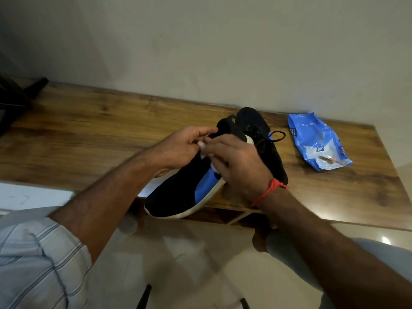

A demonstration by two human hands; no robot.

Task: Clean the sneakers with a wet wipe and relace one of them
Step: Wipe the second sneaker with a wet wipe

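A black and blue sneaker (185,192) with a white sole is held over the front edge of the wooden table (89,130), toe towards me. My left hand (180,148) grips its heel and collar. My right hand (236,166) presses a white wet wipe (204,150) against the upper; most of the wipe is hidden under the fingers. The second black sneaker (265,139) lies on the table just behind, its black lace (276,136) loose. A red thread circles my right wrist.
A blue wet-wipe pack (318,141) lies on the table to the right, near the wall. A dark object (13,101) sits at the table's far left. Below are a pale tiled floor and my knees.
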